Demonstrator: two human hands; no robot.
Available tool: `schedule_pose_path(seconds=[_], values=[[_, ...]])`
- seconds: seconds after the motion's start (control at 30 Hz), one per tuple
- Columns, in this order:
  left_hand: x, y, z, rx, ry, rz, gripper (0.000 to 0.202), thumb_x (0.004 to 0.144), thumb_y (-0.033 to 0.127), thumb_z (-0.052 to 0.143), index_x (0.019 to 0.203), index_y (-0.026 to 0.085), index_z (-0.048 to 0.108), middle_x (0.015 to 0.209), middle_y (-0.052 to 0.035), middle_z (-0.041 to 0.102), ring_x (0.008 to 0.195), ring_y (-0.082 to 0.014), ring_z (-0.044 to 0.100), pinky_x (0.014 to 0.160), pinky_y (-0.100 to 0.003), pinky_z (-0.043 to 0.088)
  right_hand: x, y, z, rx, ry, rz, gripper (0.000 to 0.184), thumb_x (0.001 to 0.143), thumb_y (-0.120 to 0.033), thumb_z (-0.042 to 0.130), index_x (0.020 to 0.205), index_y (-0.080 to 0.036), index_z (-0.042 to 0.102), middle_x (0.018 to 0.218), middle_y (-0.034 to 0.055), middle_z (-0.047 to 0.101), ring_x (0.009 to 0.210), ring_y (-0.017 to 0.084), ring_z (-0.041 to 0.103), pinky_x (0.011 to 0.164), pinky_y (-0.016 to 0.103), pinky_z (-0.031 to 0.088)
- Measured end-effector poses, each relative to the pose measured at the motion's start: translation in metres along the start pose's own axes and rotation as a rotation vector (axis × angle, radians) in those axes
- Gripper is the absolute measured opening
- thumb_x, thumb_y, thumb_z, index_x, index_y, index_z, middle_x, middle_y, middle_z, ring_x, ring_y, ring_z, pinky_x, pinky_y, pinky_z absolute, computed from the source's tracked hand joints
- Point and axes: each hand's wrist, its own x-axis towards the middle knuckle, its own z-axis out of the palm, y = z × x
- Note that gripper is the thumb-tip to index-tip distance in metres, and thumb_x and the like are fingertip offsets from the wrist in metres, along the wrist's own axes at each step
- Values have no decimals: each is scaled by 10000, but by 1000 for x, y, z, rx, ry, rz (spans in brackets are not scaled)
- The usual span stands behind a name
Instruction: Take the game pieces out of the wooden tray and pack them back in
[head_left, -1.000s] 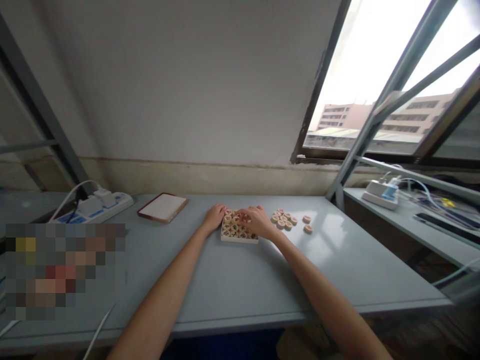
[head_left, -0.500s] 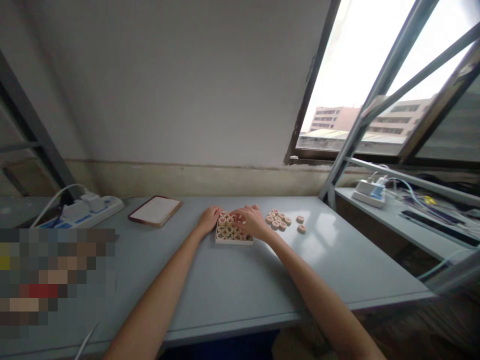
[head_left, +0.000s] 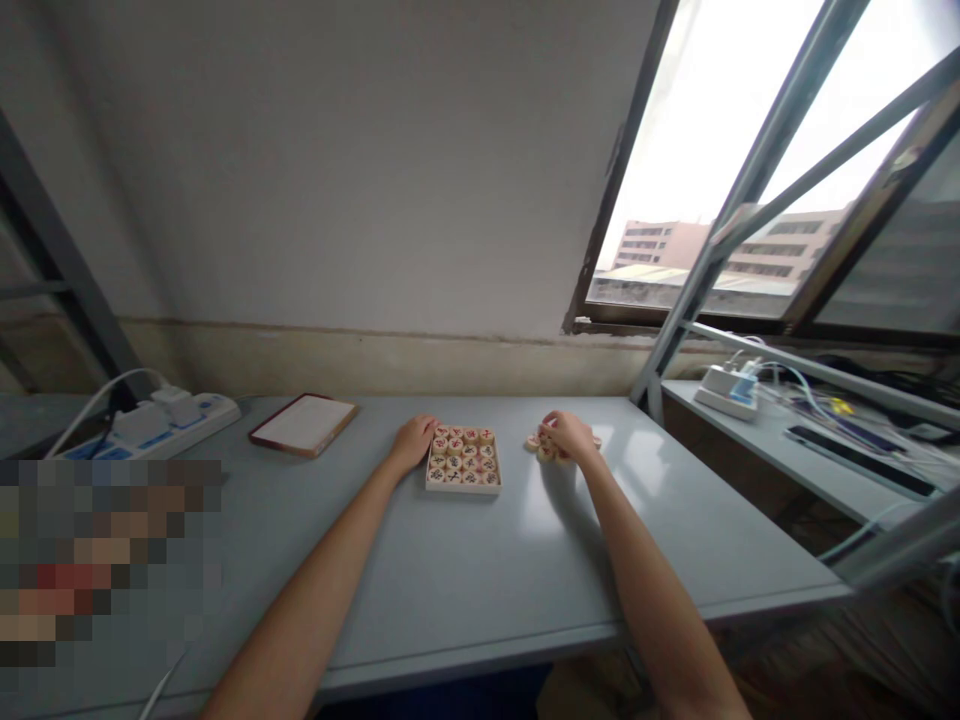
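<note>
A shallow white box [head_left: 463, 489] sits on the desk, filled with rows of round wooden Chinese chess pieces [head_left: 454, 463], some marked in red and others in dark characters. My left hand [head_left: 413, 444] is closed against the box's left side, its fingertips at the far left corner. To the right of the box, my right hand [head_left: 571, 436] bends over a small cluster of loose Chinese chess pieces [head_left: 545, 453]. Its thumb and fingers pinch a piece at the cluster's far edge. Part of the cluster is hidden beneath that hand.
A flat box lid [head_left: 306, 424] with a reddish-brown edge lies at the left. Behind it to the left is a white power strip [head_left: 161, 420] with plugs. A metal frame post [head_left: 652, 385] stands at the desk's right back corner, beside another desk holding cables.
My right hand has moved from above the box rightward to the loose pieces, uncovering the rows in the box. My left hand stays at the box's left side.
</note>
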Motion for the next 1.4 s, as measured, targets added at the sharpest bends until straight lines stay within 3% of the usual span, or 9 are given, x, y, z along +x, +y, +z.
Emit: schedule_pose_path(seconds=[0.1,0.2,0.3,0.4,0.77,0.97,1.1,1.23,1.4], values=[[0,1,0,13,-11,-14,295,839,242,310,814,165,594,908,-64,607,877,-155,521,787,-247,382,1,-4,2,49,-13,-67,251,745,-392,498,815,-197,640,805,90,644,742,211,585,605,280,391],[0,0,0,7,-13,-11,296,840,248,312,804,164,593,898,-64,605,868,-155,525,780,-242,384,1,-12,6,178,-63,-241,325,752,-463,494,858,-188,631,761,74,644,695,178,583,600,256,410],[0,-1,1,-4,-2,-8,293,837,253,319,794,159,593,881,-68,608,850,-155,530,772,-243,387,1,-19,12,253,-133,-396,289,711,-408,576,915,-206,608,802,44,640,709,151,577,620,229,419],[0,-2,2,-10,6,1,293,836,250,321,797,156,595,887,-73,610,847,-155,529,770,-245,387,0,-25,16,225,-141,-409,241,708,-363,591,884,-200,614,795,44,635,697,150,571,618,230,413],[0,1,0,-8,0,-16,276,829,235,331,805,169,598,908,-63,611,874,-153,525,792,-244,384,-18,-46,4,4,36,-472,316,749,-500,506,864,-241,647,848,50,624,731,174,559,669,270,357],[-1,0,0,20,11,15,301,837,245,312,806,153,597,890,-72,608,854,-153,530,759,-231,386,-16,-53,-5,195,148,-440,344,745,-526,495,833,-226,640,815,39,623,721,170,548,659,270,367],[0,-2,1,28,7,22,307,840,246,306,805,152,596,893,-72,607,862,-154,529,768,-235,383,-20,-65,-11,438,47,-553,344,759,-507,485,906,-224,612,806,14,617,642,127,520,585,232,375],[0,-1,1,43,9,11,305,841,262,311,807,160,596,884,-66,605,849,-152,527,759,-232,384,-30,-79,-6,314,-55,-739,286,711,-434,590,899,-222,628,779,17,615,663,131,516,614,235,366],[-1,0,0,53,1,10,305,840,262,313,809,157,597,881,-65,606,844,-155,523,759,-237,382,-36,-84,-1,232,-23,-808,291,700,-424,614,921,-235,631,834,19,622,726,134,535,711,259,346]])
